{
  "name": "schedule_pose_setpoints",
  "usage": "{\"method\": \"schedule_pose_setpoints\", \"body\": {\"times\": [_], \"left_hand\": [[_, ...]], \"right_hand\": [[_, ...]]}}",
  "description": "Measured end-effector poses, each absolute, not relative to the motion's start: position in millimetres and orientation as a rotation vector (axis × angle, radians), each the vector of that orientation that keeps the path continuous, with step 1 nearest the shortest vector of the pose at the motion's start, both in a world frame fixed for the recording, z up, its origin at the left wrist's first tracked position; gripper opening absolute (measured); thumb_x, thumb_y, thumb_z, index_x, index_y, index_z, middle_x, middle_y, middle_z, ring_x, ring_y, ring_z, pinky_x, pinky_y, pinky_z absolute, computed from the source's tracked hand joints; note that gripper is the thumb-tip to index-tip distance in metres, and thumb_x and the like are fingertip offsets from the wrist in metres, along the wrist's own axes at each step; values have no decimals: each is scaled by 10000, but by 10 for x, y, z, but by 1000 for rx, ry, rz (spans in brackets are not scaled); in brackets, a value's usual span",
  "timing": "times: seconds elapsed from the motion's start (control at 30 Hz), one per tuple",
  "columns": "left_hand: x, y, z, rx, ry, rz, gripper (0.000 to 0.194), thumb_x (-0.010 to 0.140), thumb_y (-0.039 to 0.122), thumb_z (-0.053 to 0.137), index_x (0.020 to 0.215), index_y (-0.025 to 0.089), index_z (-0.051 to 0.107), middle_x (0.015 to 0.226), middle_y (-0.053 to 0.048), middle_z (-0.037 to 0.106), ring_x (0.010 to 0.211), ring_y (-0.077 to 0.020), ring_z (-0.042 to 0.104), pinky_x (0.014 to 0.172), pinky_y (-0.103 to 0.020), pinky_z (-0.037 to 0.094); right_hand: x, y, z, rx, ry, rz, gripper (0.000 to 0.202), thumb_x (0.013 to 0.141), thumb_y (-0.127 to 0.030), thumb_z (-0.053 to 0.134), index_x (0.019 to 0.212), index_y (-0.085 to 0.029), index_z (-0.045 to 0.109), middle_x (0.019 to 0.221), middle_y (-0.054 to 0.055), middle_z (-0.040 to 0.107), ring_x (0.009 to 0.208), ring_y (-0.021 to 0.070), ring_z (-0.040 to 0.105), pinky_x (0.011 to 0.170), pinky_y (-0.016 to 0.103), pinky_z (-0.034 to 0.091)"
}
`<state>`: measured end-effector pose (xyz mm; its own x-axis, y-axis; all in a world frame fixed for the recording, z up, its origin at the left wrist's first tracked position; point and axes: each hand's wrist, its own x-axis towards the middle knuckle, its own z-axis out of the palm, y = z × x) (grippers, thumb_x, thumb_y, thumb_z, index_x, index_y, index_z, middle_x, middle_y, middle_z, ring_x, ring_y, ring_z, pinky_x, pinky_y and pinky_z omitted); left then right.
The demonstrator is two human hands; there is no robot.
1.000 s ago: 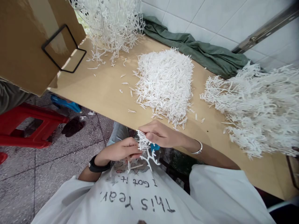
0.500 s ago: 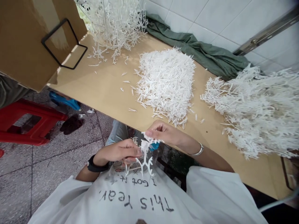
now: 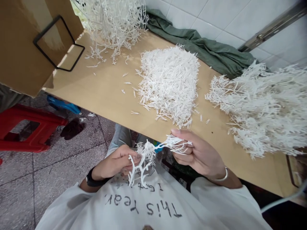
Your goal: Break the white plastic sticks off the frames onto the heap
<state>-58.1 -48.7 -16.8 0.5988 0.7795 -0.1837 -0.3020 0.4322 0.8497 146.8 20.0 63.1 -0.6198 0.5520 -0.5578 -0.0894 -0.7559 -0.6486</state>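
Note:
Above my lap, my left hand point(image 3: 121, 161) pinches a white branched plastic sprig point(image 3: 141, 166) between thumb and fingers. Bare forked stems hang from its lower part, and finer tufts bunch up at its top. My right hand point(image 3: 199, 155), to the right near the table edge, is closed around a fan of thin white twigs point(image 3: 177, 144). A narrow stem runs from that fan to the sprig in my left hand, so the two look joined. Some fingertips of both hands are hidden behind the white pieces.
On the table point(image 3: 107, 95) lies a heap of small white twigs point(image 3: 170, 83). Large white branch piles stand at right point(image 3: 263, 108) and back left point(image 3: 115, 28). A cardboard box point(image 3: 21, 38), metal bookend point(image 3: 59, 44), green cloth point(image 3: 203, 48) and red stool point(image 3: 31, 127) surround it.
My right hand has moved right and turned, now holding the twig fan out away from my left hand. The sprig in my left hand has tilted, its forked stems swinging left.

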Motion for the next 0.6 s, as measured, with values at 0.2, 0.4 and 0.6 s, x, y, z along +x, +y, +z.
{"method": "schedule_pose_setpoints", "body": {"times": [0.2, 0.4, 0.6], "left_hand": [[-564, -474, -175, 929, 659, 757, 536, 864, 501, 509, 483, 173, 324, 423, 39, 334, 380, -50, 278, 388, -223, 213], [-503, -407, -147, 807, 615, 795, 557, 840, 538, 525, 466, 171, 338, 399, 45, 314, 362, -52, 289, 395, -220, 201], [-439, -318, -73, 702, 628, 892, 541, 822, 506, 564, 475, 187, 299, 400, 76, 240, 350, -43, 226, 380, -211, 189]], "right_hand": [[1452, 260, 690, -1097, -810, 2338, 603, 732, -409, 701, 489, -177, 200, 412, -112, 127, 309, -10, 106, 295, 139, 106], [1395, 343, 780, -1101, -795, 2222, 589, 678, -389, 722, 488, -188, 202, 426, -119, 97, 326, -11, 83, 294, 132, 107], [1383, 545, 751, -1022, -1162, 2031, 545, 762, -462, 654, 503, -199, 253, 458, -98, 141, 365, 20, 124, 326, 184, 129]]}}
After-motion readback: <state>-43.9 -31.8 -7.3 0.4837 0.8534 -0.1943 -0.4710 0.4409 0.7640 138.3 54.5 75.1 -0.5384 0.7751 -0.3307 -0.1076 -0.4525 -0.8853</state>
